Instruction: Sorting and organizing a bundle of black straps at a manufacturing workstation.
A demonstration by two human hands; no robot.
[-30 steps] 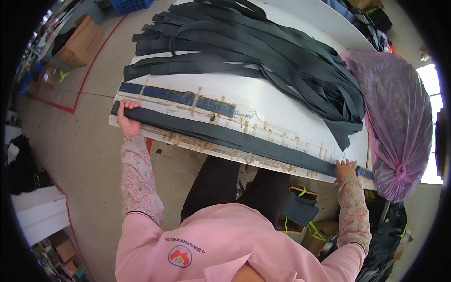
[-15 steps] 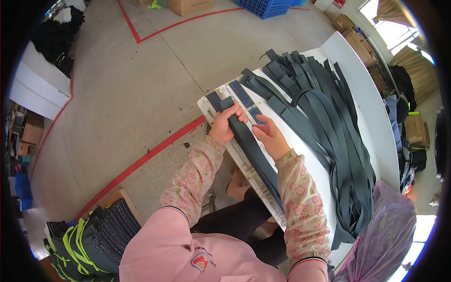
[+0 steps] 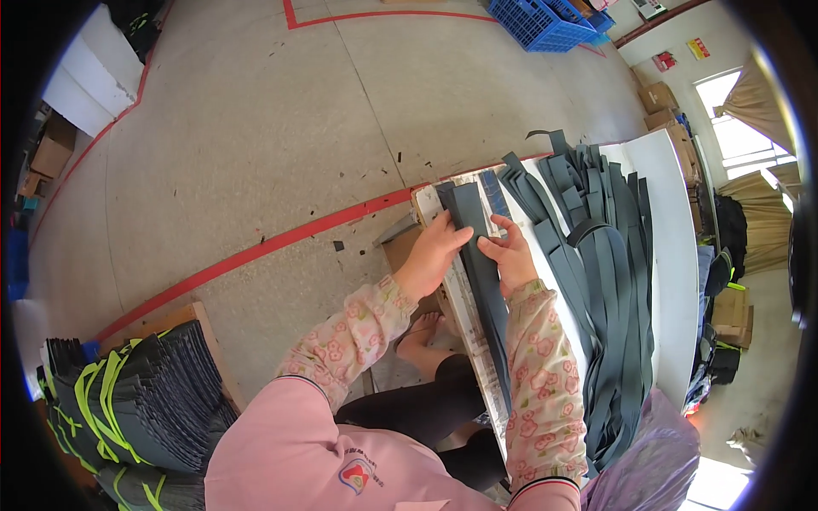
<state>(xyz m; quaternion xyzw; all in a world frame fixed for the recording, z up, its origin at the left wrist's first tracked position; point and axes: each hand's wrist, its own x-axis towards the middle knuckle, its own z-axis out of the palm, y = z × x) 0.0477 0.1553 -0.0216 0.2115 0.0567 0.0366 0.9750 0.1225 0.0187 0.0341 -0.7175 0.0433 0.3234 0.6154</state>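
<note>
A long dark grey strap (image 3: 487, 281) lies along the near edge of a white table (image 3: 673, 255). My left hand (image 3: 433, 254) grips it near its far end from the left side. My right hand (image 3: 511, 251) pinches the same strap just to the right, fingers closed on its edge. Both hands are close together. Under the strap a worn, taped ruler strip (image 3: 469, 315) runs along the table edge. A large heap of similar dark straps (image 3: 601, 281) lies on the table right of my hands.
A stack of dark pieces with yellow-green trim (image 3: 128, 400) sits on a wooden board at lower left. A red floor line (image 3: 256, 247) crosses the concrete. A blue crate (image 3: 545, 21) stands far off. A purple plastic bag (image 3: 656, 464) lies at lower right.
My hands went from spread wide at the strap's two ends to close together at one end. My head turned left, so the table now runs up the right side.
</note>
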